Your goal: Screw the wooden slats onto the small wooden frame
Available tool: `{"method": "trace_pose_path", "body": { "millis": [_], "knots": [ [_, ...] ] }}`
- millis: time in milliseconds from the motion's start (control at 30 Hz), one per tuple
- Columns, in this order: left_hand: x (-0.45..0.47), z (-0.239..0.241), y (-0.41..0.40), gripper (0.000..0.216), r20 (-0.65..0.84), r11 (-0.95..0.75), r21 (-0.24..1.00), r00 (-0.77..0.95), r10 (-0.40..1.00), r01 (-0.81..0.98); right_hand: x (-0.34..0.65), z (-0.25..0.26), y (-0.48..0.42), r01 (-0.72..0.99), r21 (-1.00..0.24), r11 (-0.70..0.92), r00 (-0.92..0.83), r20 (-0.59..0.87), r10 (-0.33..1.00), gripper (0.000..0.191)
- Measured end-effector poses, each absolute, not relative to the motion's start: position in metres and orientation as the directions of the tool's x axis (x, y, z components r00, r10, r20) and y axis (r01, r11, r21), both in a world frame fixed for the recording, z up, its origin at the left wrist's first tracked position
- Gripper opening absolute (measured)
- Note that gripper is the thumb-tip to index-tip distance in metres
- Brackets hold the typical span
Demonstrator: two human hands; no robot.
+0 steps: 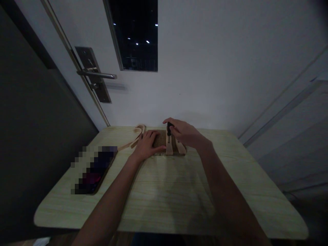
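A small wooden assembly [169, 147] of flat board and upright pieces sits near the far edge of a light wooden table [164, 191]. My left hand [147, 145] rests flat on its left side, fingers laid over the board. My right hand [183, 133] is closed around the black handle of a screwdriver [169, 129], held upright with its tip down into the wood. Curved wooden pieces [137, 135] lie just left of the assembly.
A phone [96, 169], partly blurred, lies on the table's left side. Behind the table stands a white door with a metal lever handle [96, 74] and a dark narrow window [135, 34]. A dark wall runs along the left.
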State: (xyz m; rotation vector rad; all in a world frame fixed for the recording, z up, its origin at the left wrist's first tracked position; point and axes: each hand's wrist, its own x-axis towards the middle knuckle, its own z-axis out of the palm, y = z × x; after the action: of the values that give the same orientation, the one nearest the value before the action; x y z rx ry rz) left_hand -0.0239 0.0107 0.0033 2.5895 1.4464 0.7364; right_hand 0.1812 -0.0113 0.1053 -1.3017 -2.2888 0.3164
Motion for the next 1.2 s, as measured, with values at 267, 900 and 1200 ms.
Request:
{"method": "trace_pose_path", "body": {
  "millis": [267,900,1200],
  "knots": [
    [-0.024,0.003,0.011,0.071,0.363,-0.546,0.308,0.434,0.824,0.779,0.187,0.108,-0.007,0.811,-0.396,0.430,-0.318,0.319,0.893,0.017],
    [-0.024,0.004,0.011,0.068,0.359,-0.548,0.327,0.435,0.826,0.770,0.188,0.109,-0.006,0.703,-0.502,0.504,-0.437,0.254,0.863,0.020],
    [-0.025,0.004,0.011,0.070,0.353,-0.546,0.333,0.435,0.828,0.769,0.193,0.107,-0.005,0.713,-0.453,0.535,-0.429,0.321,0.844,0.030]
  ]
}}
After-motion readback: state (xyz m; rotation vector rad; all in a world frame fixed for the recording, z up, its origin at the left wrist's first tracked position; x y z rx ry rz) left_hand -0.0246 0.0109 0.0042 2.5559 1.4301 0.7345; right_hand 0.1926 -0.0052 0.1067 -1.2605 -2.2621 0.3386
